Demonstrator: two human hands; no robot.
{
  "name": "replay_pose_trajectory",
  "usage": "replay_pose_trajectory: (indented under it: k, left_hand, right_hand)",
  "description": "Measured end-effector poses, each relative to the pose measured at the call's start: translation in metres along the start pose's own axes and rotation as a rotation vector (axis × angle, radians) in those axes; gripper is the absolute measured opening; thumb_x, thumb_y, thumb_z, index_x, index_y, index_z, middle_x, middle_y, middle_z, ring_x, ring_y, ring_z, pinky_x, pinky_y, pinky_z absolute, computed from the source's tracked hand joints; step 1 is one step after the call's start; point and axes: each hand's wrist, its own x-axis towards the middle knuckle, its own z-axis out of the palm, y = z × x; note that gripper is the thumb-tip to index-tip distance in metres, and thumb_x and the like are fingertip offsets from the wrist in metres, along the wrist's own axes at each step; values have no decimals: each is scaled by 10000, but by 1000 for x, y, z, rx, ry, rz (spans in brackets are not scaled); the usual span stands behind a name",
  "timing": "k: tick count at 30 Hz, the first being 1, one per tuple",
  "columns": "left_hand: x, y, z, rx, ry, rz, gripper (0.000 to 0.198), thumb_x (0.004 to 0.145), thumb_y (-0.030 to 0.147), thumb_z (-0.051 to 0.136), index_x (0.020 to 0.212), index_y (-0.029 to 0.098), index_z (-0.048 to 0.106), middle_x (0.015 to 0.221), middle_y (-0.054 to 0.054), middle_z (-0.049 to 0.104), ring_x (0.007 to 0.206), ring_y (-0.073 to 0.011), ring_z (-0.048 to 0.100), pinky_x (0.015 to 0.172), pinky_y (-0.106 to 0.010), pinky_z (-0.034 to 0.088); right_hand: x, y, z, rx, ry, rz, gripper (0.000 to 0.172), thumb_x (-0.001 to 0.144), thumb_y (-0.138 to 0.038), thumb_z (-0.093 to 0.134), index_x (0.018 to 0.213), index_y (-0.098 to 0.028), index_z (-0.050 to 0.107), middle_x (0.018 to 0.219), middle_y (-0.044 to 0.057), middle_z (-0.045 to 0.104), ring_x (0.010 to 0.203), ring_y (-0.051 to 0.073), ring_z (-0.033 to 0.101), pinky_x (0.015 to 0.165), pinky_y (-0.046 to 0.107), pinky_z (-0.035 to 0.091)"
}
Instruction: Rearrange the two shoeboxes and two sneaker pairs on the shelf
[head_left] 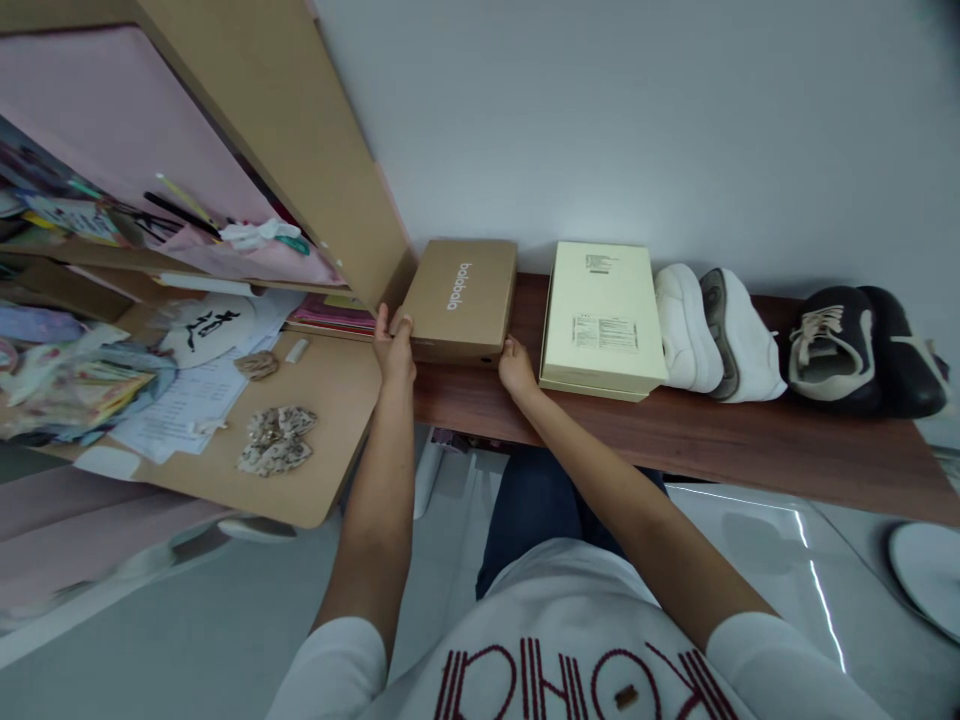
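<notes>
A brown shoebox [465, 295] printed "balabala" lies lid up at the left end of a dark wooden shelf [472, 395]. My left hand [395, 345] grips its front left corner, thumb on the lid and fingers along the side. At the front right corner, my right hand [517, 370] holds the box with curled fingers, partly hidden against its side. A pale yellow shoebox [604, 315] lies to the right, a short gap from the brown one. Beyond it stand white sneakers [686, 325], then a pair of dark shoes [836, 345].
On the left, a desk [337, 400] carries a patterned scrunchie [277, 440], papers [184, 400], a white fan-shaped item [210, 328] and plastic bags. Its tall side panel [300, 130] stands close to the brown box. A white wall [600, 120] backs the shelf.
</notes>
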Motion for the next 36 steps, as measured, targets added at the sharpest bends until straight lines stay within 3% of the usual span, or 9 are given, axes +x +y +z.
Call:
replay_pose_trajectory:
  k: [3,5,10,16,21,25,29,33,36]
  left_hand:
    - [-1,1,1,14,5,21,750,740,398,823,1414,213,551,1528,-148,512,1431,-222,477,1201,-364,336]
    - [-2,2,0,22,5,26,783,750,387,820,1447,213,511,1537,-158,500,1444,-214,461,1201,-353,332]
    - [-4,13,1,57,20,13,889,798,356,791,1547,175,348,1479,-227,540,1429,-226,484,1184,-372,357]
    - [-20,41,25,140,29,219,807,839,368,747,1536,216,370,1589,-178,418,1526,-228,325,1241,-364,256]
    - [-54,72,65,122,-48,324,707,853,368,735,1490,238,456,1590,-120,430,1527,-238,319,1259,-371,228]
    - [-88,79,99,26,-248,260,686,852,430,743,1472,299,480,1563,-81,475,1533,-257,306,1266,-421,216]
    - [-119,67,124,-24,-415,138,676,830,465,766,1442,315,521,1554,-86,489,1524,-276,325,1260,-456,230]
    - [-137,46,136,-10,-445,16,669,796,450,801,1404,299,566,1549,-96,497,1509,-286,355,1256,-452,237]
    - [-143,30,139,68,-495,-61,648,832,466,754,1426,304,550,1586,-75,459,1516,-273,342,1254,-444,239]
  right_hand:
    - [-5,-11,-3,-20,22,131,610,1008,-475,298,1358,-69,588,1430,239,575,1413,293,487,1189,516,342]
    - [-14,-18,-6,-36,14,132,635,999,-464,300,1392,-32,551,1455,260,542,1433,298,460,1202,500,324]
    - [-55,-36,-22,-26,-5,-55,757,971,-601,303,1485,-69,463,1515,223,480,1475,275,391,1238,464,277]
    - [-91,-78,-63,1,-90,-304,733,968,-641,372,1570,-224,348,1581,144,414,1476,277,367,1219,516,318]
    - [-78,-101,-115,-60,3,-397,691,981,-616,391,1568,-255,332,1580,131,412,1464,304,372,1217,556,299]
    - [-55,-95,-158,-143,129,-400,660,980,-615,397,1534,-258,369,1563,137,428,1449,316,385,1204,594,295]
    - [-34,-78,-196,-206,212,-386,672,963,-649,406,1490,-234,427,1526,157,460,1433,326,406,1181,612,324]
    - [-24,-60,-221,-251,235,-347,673,943,-660,434,1441,-211,481,1491,178,481,1447,336,385,1191,627,295]
    - [-22,-50,-229,-294,221,-278,645,931,-620,475,1437,-220,481,1543,179,418,1497,340,310,1198,631,274]
